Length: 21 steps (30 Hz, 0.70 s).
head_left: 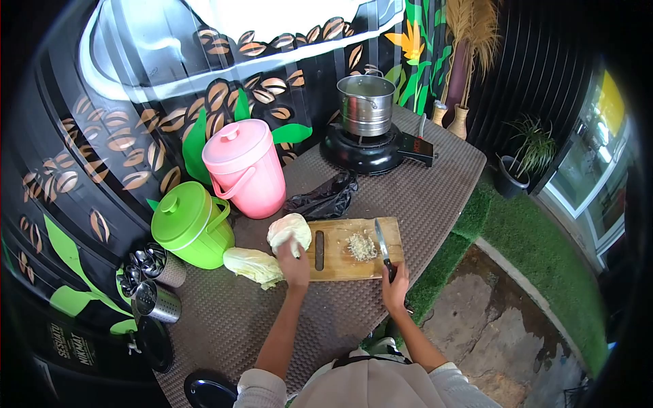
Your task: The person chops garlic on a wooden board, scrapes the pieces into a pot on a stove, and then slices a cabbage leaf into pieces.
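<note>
My left hand grips a pale cabbage piece at the left end of a wooden cutting board. A small heap of chopped cabbage lies on the middle of the board. My right hand holds a knife by its dark handle at the board's right end, blade pointing away from me, just right of the heap. A larger cabbage leaf chunk lies on the table left of the board, close to my left wrist.
A green lidded bucket and a pink lidded bucket stand at the left. Behind the board are a black plastic bag and a steel pot on a black stove. Metal utensil holders sit near left.
</note>
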Motion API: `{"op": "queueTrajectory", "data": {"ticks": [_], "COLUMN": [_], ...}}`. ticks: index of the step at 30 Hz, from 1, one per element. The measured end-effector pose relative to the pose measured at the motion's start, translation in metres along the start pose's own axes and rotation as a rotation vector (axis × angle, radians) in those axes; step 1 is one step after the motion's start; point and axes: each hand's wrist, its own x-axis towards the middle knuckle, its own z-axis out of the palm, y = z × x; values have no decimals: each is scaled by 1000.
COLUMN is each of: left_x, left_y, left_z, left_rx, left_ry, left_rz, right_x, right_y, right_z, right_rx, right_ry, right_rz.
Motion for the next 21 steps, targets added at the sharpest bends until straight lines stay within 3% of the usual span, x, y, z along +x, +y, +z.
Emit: {"op": "queueTrajectory", "data": {"ticks": [1,2,4,5,7,8,10,16,21], "left_x": [-8,-12,-22,-28,-38,-40,-44,-46,-41], "left_y": [1,2,1,1,4,5,5,2,-16], "left_z": [4,8,17,20,23,26,31,41,41], "left_rx": [-207,-210,1,-3,73,70,199,179,65], "left_ry": [-361,-366,-667,-670,-375,-378,-290,-362,-512], "left_rz": [-225,-224,-136,-133,-26,-22,29,-232,-244], "right_x": [5,11,19,21,28,32,31,38,46], "right_y": [7,14,28,34,39,42,46,53,72], "right_z": [1,2,6,9,9,7,12,14,2], "right_rx": [-3,-90,-242,-247,-310,-220,-214,-224,-180], "right_ry": [3,7,32,37,-33,-148,-103,-5,56], "right_rz": [1,-35,-63,-62,35,152,110,132,224]}}
